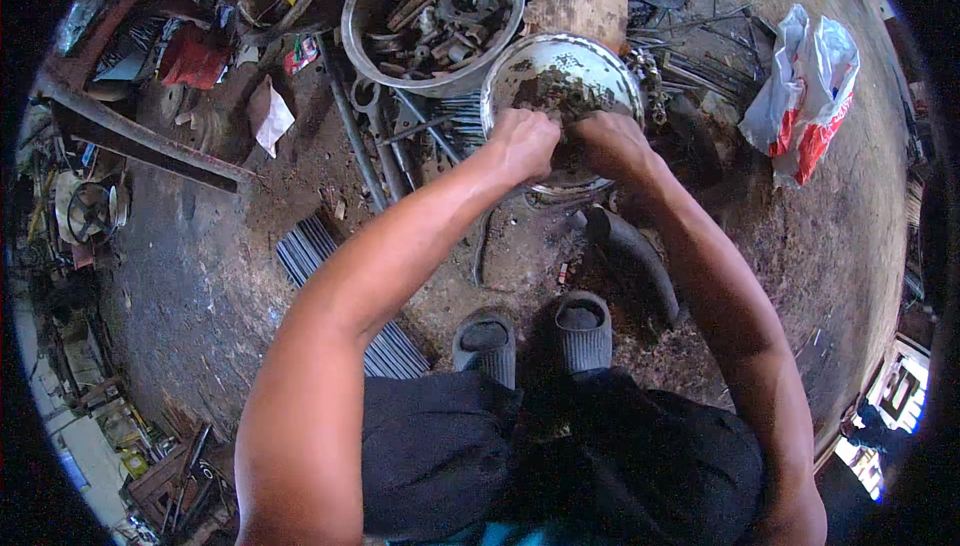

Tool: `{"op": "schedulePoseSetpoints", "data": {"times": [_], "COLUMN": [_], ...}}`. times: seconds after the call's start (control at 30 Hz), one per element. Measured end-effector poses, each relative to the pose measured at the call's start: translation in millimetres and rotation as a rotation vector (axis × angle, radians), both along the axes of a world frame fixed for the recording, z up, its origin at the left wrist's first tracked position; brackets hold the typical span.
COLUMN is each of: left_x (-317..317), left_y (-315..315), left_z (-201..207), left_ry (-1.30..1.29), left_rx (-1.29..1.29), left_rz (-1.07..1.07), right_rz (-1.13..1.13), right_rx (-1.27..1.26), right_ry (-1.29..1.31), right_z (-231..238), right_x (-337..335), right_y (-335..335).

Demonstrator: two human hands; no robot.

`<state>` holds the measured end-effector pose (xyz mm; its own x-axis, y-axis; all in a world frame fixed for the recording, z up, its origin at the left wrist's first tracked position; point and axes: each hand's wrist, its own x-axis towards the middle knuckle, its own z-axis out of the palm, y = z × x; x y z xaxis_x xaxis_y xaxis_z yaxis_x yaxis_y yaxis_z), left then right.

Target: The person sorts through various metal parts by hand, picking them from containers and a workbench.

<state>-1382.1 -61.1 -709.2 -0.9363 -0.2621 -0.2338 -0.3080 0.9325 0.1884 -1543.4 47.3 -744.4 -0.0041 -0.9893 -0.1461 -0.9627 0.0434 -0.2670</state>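
Note:
Both of my arms reach forward over a round white basin (590, 54) with dark, grimy stains inside. Closed fingers show on my left hand (528, 142), which is over the basin's left part. Close beside it, my right hand (612, 144) is also closed, knuckles up, at the basin's right part. The backs of the hands cover whatever is between the fingers, so I cannot make it out. Behind the basin to the left, a large metal bowl (354, 44) holds several dark, greasy metal parts (440, 26).
Metal rods (350, 126) and wrenches lie left of the basin. A bundle of thin rods (310, 246) is left of my sandals (585, 341). A curved dark pipe (645, 261) lies below my right forearm. Farther right sits a white-and-red plastic bag (800, 96); an angled metal frame (150, 136) stands left.

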Motion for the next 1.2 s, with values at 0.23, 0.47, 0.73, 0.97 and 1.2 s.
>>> {"op": "schedulePoseSetpoints", "data": {"times": [0.23, 0.47, 0.73, 0.97, 1.2], "left_x": [-10, -5, 3, 16, 52], "left_y": [2, -2, -15, -24, -79], "left_z": [-13, -8, 27, 91, 134], "left_ry": [-0.035, 0.019, 0.274, 0.401, 0.467], "left_rx": [0.017, 0.052, 0.054, 0.072, -0.179], "left_rz": [0.008, 0.019, 0.050, 0.195, 0.491], "right_rz": [-0.042, 0.009, -0.021, -0.191, -0.175], "right_rx": [0.055, -0.076, 0.035, 0.022, -0.491], "right_ry": [0.112, 0.142, 0.165, 0.006, -0.449], "right_z": [9, 14, 1, 21, 131], "right_x": [12, 17, 15, -9, 36], "right_y": [0, 0, -9, -23, -85]}}
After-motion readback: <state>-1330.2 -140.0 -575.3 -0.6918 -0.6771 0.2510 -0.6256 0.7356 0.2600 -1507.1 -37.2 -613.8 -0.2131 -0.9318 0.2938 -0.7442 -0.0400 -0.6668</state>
